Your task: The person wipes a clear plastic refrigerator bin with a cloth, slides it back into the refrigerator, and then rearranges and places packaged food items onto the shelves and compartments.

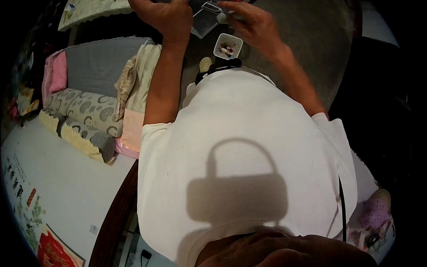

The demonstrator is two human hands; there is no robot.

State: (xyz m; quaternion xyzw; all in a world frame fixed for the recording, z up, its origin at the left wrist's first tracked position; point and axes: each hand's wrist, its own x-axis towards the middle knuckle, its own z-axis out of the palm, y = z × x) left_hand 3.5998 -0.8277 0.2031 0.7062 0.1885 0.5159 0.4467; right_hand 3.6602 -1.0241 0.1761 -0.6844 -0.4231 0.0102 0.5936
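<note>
My left hand (167, 17) is at the top edge of the view, its fingers curled and partly cut off by the frame. What it holds, if anything, is hidden. My right hand (257, 24) is slightly blurred, its fingers bent together beside a small whitish round piece (221, 18). I cannot make out whether that piece is held. Between the hands lies a clear plastic tray or box (203, 24), with a pale oval loop (211, 7) at its upper end. Below my right hand stands a small white tub (216, 50) with several small pieces inside.
To the left is a grey sofa (100, 62) with patterned cushions (84, 104) and a pink cushion (58, 73). A cloth-covered table (93, 13) stands at the upper left. One shoe (205, 65) shows on the dark floor (307, 40). My white shirt (240, 111) fills the middle.
</note>
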